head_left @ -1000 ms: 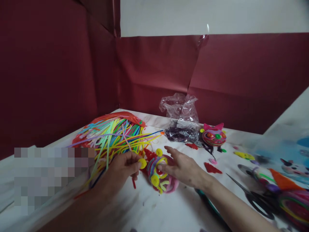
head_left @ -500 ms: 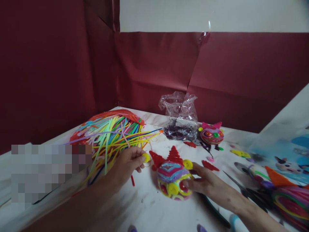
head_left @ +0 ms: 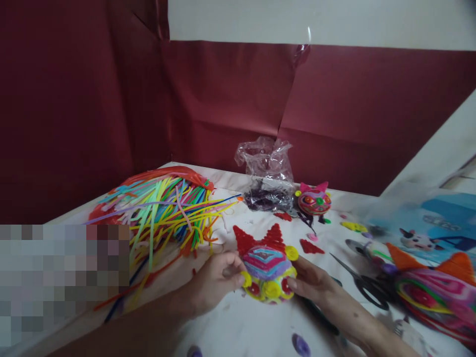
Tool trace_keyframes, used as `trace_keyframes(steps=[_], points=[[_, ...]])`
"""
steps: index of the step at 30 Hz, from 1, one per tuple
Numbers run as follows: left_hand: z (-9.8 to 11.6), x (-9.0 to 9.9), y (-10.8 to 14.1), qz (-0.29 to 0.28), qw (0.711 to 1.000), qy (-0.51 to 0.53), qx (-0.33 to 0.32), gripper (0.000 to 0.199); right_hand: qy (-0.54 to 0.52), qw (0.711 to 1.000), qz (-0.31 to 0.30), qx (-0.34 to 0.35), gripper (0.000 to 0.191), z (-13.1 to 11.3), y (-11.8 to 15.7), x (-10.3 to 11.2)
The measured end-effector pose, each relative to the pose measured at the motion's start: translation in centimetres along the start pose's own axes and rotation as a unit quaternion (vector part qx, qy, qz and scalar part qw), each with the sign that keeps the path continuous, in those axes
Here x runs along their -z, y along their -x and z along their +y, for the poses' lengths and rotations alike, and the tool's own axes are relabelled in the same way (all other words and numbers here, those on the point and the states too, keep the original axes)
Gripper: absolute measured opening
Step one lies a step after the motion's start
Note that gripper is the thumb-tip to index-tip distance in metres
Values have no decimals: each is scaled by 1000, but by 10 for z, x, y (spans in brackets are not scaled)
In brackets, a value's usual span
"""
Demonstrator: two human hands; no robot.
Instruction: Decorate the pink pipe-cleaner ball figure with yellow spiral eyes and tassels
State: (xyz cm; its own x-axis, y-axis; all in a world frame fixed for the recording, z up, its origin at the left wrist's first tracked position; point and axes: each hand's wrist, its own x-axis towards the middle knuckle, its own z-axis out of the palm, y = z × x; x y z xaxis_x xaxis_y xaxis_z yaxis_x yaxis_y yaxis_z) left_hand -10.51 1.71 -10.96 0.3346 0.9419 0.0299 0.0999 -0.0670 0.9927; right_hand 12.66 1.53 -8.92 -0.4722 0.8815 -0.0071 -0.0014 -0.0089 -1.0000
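A colourful pipe-cleaner animal mask (head_left: 265, 267) with two red pointed ears stands tilted up in front of me. My right hand (head_left: 314, 283) grips its right edge, thumb on the front beside a red eye. Pinched in my left hand (head_left: 219, 277) is a small yellow coil (head_left: 245, 279), against the mask's left side below the ear. A similar yellow coil (head_left: 292, 253) sits by the right ear, and another yellow coil (head_left: 271, 289) is at the nose. The mask's back is hidden.
Loose pipe cleaners (head_left: 174, 208) spill from a red bag at the left. Behind lie a clear plastic bag (head_left: 266, 161) and a smaller finished mask (head_left: 314, 201). Scissors (head_left: 366, 287) and an orange-eared mask (head_left: 427, 295) are at the right. Purple coils (head_left: 301, 344) lie near the front.
My left hand has moved right and brought the yellow coil from beside the mask to its left side. My right hand still holds the mask. The view has shifted slightly.
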Motion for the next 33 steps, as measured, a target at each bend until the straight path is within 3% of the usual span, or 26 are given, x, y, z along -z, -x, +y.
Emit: trace_keyframes(steps=[6,11,14,17,19,21,24,33], points=[[18,-3,4,29,997,-59,-27,5,-60,998,-8,18,39,6,-6,-11],[17,1,6,34,997,-72,-9,8,-75,997,-10,4,43,9,-9,-13],[15,0,7,37,997,-72,-19,8,-39,999,26,-9,66,15,-6,-5],[15,-3,8,48,997,-49,-19,7,42,993,109,-28,89,19,0,4],[17,-6,8,51,998,-29,-6,6,109,986,122,-30,80,16,3,7],[18,-9,8,48,999,-17,6,6,154,984,91,-21,55,10,5,6],[17,-11,5,52,998,-19,2,5,139,989,51,3,34,3,5,6],[16,-14,-18,101,994,-3,-45,9,108,992,64,17,38,10,0,13]])
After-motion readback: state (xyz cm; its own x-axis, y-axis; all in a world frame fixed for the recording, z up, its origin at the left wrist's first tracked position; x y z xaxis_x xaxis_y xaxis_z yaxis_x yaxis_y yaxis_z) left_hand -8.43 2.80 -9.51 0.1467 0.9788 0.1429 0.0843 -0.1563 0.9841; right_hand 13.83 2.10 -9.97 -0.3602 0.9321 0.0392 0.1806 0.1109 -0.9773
